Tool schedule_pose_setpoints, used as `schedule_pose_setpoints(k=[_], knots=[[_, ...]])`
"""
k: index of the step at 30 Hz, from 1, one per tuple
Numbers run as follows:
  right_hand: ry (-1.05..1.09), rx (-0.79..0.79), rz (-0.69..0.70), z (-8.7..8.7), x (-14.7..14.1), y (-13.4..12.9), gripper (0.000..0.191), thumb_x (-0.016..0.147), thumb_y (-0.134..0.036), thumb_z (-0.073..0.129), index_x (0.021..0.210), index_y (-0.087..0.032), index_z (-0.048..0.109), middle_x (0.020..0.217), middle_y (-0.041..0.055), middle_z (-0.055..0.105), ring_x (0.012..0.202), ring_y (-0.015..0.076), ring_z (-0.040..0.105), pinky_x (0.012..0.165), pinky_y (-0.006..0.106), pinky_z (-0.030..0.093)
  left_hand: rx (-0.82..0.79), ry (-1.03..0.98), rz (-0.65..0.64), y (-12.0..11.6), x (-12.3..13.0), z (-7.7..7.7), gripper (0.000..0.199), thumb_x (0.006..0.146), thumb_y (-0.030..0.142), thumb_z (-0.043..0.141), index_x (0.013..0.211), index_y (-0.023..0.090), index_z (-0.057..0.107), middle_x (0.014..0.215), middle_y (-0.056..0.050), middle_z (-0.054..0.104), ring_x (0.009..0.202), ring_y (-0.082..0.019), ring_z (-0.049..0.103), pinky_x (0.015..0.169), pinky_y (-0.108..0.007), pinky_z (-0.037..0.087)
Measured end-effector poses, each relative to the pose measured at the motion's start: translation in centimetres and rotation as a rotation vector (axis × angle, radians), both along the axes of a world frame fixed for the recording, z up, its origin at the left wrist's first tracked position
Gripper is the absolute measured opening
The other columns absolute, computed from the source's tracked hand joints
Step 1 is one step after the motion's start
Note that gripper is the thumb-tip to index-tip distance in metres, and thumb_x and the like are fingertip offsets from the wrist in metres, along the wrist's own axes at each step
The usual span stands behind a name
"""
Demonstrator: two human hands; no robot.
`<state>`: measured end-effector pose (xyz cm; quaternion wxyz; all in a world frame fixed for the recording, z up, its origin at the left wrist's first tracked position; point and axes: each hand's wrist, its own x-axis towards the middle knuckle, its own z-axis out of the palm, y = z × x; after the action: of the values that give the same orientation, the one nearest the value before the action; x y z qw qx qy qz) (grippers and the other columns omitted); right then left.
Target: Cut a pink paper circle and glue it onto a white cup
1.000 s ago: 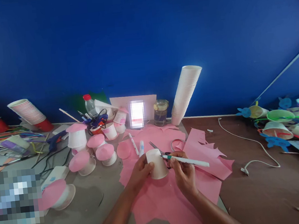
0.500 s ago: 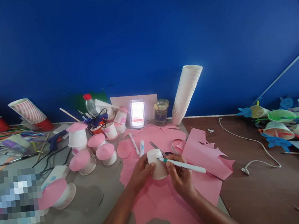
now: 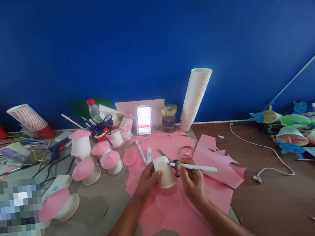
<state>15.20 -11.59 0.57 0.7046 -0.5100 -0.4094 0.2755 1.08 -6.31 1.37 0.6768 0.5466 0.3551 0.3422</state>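
Observation:
My left hand (image 3: 148, 181) grips the side of a white paper cup (image 3: 166, 175), which is upside down with its wide rim toward me. In my right hand (image 3: 191, 180) is a marker (image 3: 198, 167) with a white barrel and a green collar. Its tip is at the upper right of the cup; whether it touches the surface I cannot tell. Pink paper (image 3: 167, 212) lies under both hands. Behind the cup are scissors (image 3: 163, 153), partly hidden by it. Two more markers (image 3: 140, 151) lie on the pink paper just beyond my left hand.
White cups with pink paper tops (image 3: 83, 169) stand to the left. A tall leaning stack of paper cups (image 3: 196, 99) and a glass jar (image 3: 169, 117) are at the back. A white cable (image 3: 264, 144) crosses the brown table, with blue cup crafts (image 3: 291, 137) at far right.
The marker has shifted slightly up and toward the right edge of the cup, and lies flatter. My left hand keeps its hold on the cup, turned slightly.

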Motion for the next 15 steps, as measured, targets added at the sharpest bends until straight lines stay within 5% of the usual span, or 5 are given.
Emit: schedule_pose_setpoints(k=[15], knots=[[0.129, 0.010, 0.076, 0.60, -0.23, -0.20, 0.021, 0.085, -0.039, 0.057, 0.079, -0.020, 0.055, 0.058, -0.0030, 0.048, 0.054, 0.0113, 0.045, 0.050, 0.024, 0.039, -0.003, -0.004, -0.029, 0.09, 0.05, -0.20, 0.053, 0.074, 0.050, 0.065, 0.114, 0.015, 0.059, 0.081, -0.003, 0.060, 0.066, -0.013, 0.047, 0.057, -0.022, 0.036]])
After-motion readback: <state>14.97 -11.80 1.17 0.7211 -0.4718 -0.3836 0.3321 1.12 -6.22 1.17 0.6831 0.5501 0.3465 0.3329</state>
